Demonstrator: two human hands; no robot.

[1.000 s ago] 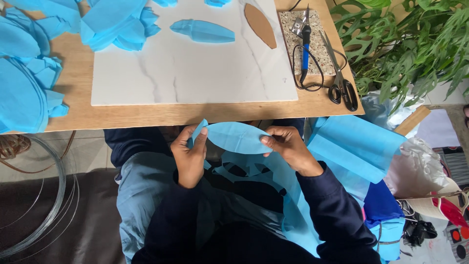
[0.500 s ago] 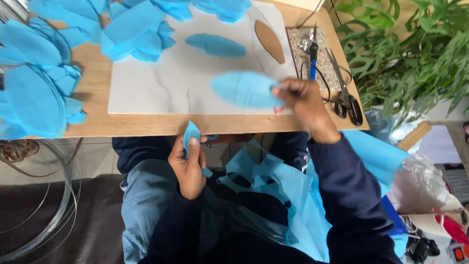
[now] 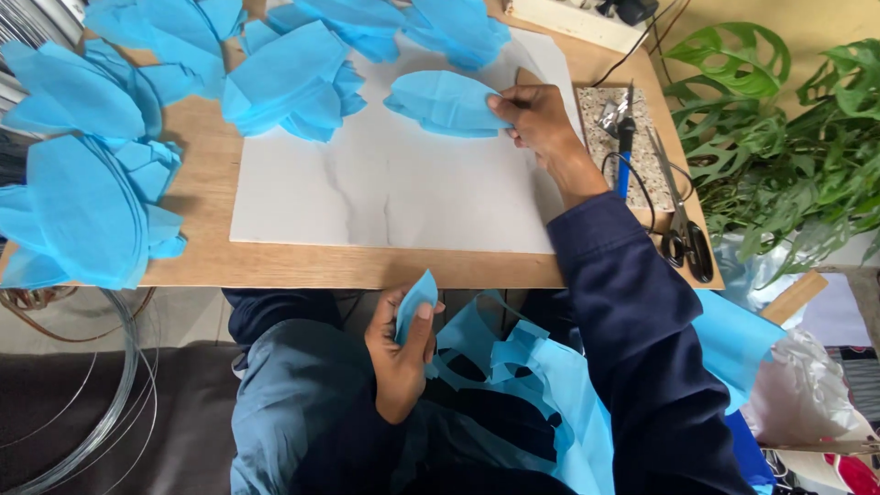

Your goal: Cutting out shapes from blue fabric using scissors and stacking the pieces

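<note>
Blue tissue-paper petal [image 3: 446, 103], leaf-shaped and crinkled, lies on the white marbled board [image 3: 385, 197], pinched at its tip by the right hand [image 3: 541, 124]. One small scrap [image 3: 414, 304] sits gripped in the left hand [image 3: 401, 353] over the lap; one pair of scissors [image 3: 683, 225] rests beside the board.

Bare white board [image 3: 385, 197] between petal piles [image 3: 284, 82]
</note>
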